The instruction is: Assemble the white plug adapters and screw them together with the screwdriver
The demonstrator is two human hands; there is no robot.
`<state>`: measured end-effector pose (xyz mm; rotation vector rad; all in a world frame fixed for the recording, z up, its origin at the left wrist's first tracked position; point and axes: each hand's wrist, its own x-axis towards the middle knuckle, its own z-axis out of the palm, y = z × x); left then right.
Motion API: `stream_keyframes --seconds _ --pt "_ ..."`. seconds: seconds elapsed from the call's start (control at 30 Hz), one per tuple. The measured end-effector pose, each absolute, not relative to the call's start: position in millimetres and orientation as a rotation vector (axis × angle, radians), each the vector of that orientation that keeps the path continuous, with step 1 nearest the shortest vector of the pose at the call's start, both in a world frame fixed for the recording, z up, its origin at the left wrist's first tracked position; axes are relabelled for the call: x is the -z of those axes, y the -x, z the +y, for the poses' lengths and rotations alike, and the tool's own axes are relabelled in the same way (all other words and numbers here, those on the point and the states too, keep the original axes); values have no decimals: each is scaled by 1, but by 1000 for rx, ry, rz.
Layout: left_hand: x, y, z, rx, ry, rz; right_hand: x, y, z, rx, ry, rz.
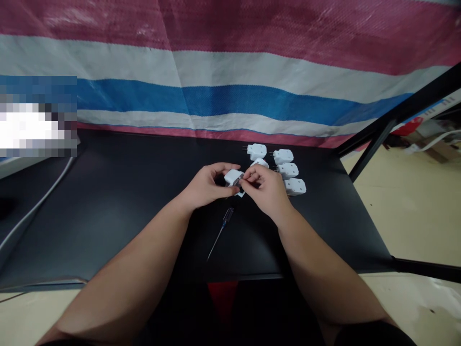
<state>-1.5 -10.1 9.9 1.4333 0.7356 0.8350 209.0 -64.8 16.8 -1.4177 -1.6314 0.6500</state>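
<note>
A small white plug (233,177) is held just above the black surface (108,202), near its far edge, between both hands. It is cradled in the left hand (207,185), whose fingers (219,168) are curled over its top and closed around its body. The right hand (268,190) is brought in from the other side, its fingertips (252,177) pinched together on the plug's near end – what exactly is nipped there cannot be made out.

The plug is judged to be light, rigid moulded plastic, smooth and a little slippery, so it is best taken by its broad flat sides rather than by the thin metal pins, which could be bent.

A slim screwdriver (221,230) is seen lying loose on the surface just below the hands, its tip pointed toward the person. Five more white plugs (288,170) of the same kind are grouped just beyond and to the right of the right hand – pins turned left. A pale cable (36,206) is run along the left side of the surface, and a striped tarpaulin (230,72) is hung behind it.
</note>
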Motion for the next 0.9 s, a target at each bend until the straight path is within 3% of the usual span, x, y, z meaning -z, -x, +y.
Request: stream_keyframes --seconds 0.43,0.7,0.9 --pt "-19 3 -7 -850 -1046 753 -39 -249 -71 -790 1612 -1960" --pt "-20 3 -8 -802 -1023 757 -31 -237 -71 -659 1680 -2171" --pt "-19 3 -9 -826 -1062 747 -37 -236 -71 -882 1387 -1746"
